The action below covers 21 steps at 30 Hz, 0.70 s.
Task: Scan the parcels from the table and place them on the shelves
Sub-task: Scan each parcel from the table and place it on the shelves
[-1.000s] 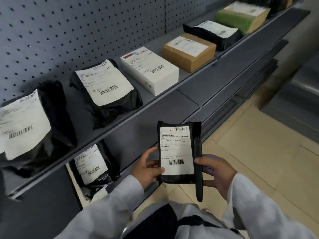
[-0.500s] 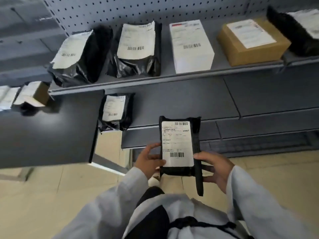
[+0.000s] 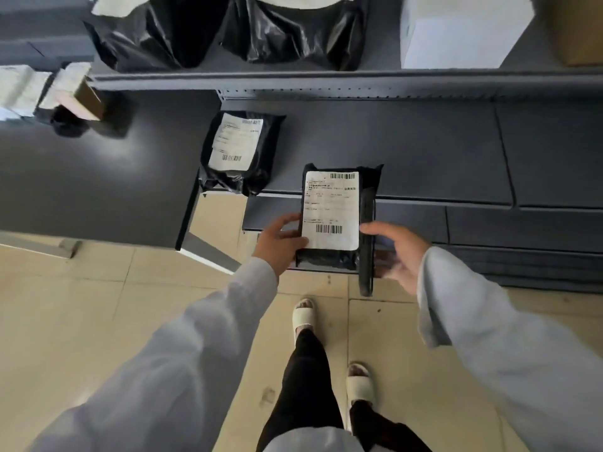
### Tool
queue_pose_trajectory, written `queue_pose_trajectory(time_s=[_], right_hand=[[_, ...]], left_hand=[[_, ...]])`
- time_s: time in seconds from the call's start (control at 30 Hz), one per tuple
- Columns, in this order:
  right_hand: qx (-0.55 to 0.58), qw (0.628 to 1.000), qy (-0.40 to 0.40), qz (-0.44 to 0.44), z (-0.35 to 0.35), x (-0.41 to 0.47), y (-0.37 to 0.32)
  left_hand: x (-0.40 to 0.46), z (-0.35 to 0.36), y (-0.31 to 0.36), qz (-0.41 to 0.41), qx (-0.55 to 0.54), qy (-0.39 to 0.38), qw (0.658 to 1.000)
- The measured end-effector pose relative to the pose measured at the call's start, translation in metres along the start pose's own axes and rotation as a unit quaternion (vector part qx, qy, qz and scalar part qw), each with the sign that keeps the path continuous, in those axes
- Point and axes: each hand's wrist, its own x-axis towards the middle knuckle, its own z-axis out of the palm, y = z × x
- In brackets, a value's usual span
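The left hand (image 3: 281,238) grips the left edge of a black parcel (image 3: 332,220), thumb laid on the white label (image 3: 330,210) near its lower barcode and the other fingers tucked beneath the bag; the parcel is held label-up, flat, over the front edge of the lower shelf (image 3: 408,151), its far end above the shelf board and its near end out over the tiled floor (image 3: 98,308). The right hand (image 3: 396,252) is at the parcel's right side with fingers loosely curved, holding a slim black scanner (image 3: 367,243) that lies lengthwise against the parcel's right edge and sticks out past its near end; the hand is blurred, so how firmly the fingers close on the scanner cannot be told. Just left of the held parcel, a second black parcel (image 3: 239,151) with a white label rests at the left end of the lower shelf, tilted a little and apart from the held one. On the upper shelf (image 3: 293,78) sit two black bags (image 3: 287,31), a white box (image 3: 456,34) and the corner of a brown box (image 3: 574,31). To the left stands a dark table (image 3: 98,177) carrying a small brown box (image 3: 76,93) and pale parcels at its far corner. Below, light grey sleeves, black trousers and two pale slippers (image 3: 359,384) show on the floor
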Motion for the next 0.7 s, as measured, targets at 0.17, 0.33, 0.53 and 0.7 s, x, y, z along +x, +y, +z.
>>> queue_pose_trajectory(time_s=[0.17,0.33,0.53,0.7], right_hand=[[-0.014,0.999,0.018,-0.022,0.021,0.067,-0.033],[-0.007,0.999,0.023,-0.038,0.032,0.114,-0.063],[0.032,0.999,0.001,-0.041,0.036,0.144,-0.083],[0.042,0.998,0.008,-0.042,0.035,0.147,-0.082]], left_hand=[[0.08,-0.004,0.018,0.041,0.004,-0.026,0.999],[0.135,0.0,0.042,0.051,0.074,-0.033,0.995],[0.161,-0.006,0.067,0.077,0.14,-0.023,0.987],[0.164,-0.005,0.069,0.08,0.148,-0.035,0.985]])
